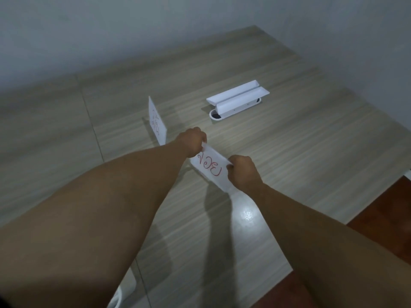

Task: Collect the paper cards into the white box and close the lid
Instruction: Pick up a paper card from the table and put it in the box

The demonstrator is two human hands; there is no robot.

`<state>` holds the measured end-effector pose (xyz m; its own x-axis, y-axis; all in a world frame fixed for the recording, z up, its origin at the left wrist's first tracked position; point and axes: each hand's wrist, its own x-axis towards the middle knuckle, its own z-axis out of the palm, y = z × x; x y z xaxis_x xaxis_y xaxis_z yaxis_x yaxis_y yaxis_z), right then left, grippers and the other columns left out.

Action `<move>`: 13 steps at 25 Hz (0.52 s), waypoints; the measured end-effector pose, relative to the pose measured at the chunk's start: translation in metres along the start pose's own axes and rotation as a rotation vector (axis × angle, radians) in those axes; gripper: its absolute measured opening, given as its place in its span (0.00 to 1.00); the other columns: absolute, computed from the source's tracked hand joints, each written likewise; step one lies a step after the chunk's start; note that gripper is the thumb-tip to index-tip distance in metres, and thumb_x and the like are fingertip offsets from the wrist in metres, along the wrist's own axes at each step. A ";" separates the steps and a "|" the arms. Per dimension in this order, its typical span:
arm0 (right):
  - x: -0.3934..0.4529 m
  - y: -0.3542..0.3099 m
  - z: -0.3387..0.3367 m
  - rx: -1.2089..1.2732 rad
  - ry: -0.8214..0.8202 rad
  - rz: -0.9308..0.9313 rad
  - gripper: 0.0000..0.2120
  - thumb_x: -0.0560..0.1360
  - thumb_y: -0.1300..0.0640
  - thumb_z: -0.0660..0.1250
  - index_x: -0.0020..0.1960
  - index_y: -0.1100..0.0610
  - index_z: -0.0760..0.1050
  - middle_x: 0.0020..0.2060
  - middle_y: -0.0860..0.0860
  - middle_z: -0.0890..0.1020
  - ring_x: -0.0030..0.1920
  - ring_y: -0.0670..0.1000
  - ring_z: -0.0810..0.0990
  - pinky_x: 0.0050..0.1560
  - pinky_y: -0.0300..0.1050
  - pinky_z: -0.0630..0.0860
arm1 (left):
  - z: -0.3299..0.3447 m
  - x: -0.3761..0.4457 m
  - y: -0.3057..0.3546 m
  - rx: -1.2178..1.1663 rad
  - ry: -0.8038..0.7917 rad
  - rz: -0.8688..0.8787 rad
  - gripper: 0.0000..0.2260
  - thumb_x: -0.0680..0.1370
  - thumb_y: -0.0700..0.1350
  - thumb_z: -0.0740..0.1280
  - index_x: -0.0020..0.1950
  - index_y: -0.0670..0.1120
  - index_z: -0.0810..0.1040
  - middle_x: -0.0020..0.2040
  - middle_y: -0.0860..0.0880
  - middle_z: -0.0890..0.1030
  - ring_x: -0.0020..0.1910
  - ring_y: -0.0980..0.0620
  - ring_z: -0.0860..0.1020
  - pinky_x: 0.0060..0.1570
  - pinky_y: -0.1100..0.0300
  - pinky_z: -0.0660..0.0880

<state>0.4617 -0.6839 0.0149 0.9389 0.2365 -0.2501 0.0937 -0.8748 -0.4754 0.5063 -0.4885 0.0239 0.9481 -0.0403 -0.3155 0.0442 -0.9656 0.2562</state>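
Observation:
Both my hands hold one white paper card (210, 168) with red writing, just above the wooden table (289, 152). My left hand (193, 141) pinches its far left end and my right hand (242, 170) pinches its near right end. A second folded white card (157, 121) with red writing stands upright on the table, to the left and behind my left hand. The white box (239, 98) lies further back on the right with its lid flaps open.
The table meets a grey wall (155, 30) at the back. Its right and near-right edges drop to a reddish-brown floor (389, 210). A dark round opening (216, 116) shows under the box's left end. Something white (116, 301) pokes out below the table's front edge.

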 end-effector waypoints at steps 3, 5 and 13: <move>-0.002 -0.004 -0.020 0.042 0.046 -0.049 0.07 0.75 0.63 0.63 0.47 0.64 0.79 0.45 0.61 0.84 0.46 0.60 0.82 0.42 0.44 0.75 | -0.018 -0.020 -0.007 -0.119 0.035 -0.013 0.09 0.74 0.45 0.72 0.53 0.45 0.82 0.55 0.45 0.81 0.55 0.44 0.78 0.49 0.55 0.72; -0.008 -0.019 -0.031 0.071 0.062 -0.100 0.08 0.75 0.65 0.63 0.49 0.64 0.80 0.46 0.61 0.84 0.48 0.60 0.83 0.47 0.48 0.80 | -0.038 -0.046 -0.017 -0.148 0.084 -0.018 0.09 0.73 0.45 0.73 0.51 0.44 0.83 0.54 0.45 0.82 0.55 0.44 0.78 0.50 0.54 0.73; -0.111 -0.162 -0.044 0.150 0.168 -0.452 0.14 0.78 0.65 0.59 0.60 0.61 0.79 0.59 0.59 0.81 0.60 0.58 0.78 0.60 0.48 0.73 | -0.111 -0.256 -0.090 -0.206 0.317 -0.112 0.12 0.75 0.45 0.72 0.55 0.41 0.82 0.56 0.43 0.82 0.55 0.44 0.79 0.47 0.60 0.69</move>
<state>0.3570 -0.5869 0.1571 0.8570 0.4952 0.1425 0.4661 -0.6271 -0.6241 0.2947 -0.3632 0.1827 0.9826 0.1748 -0.0625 0.1847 -0.8864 0.4244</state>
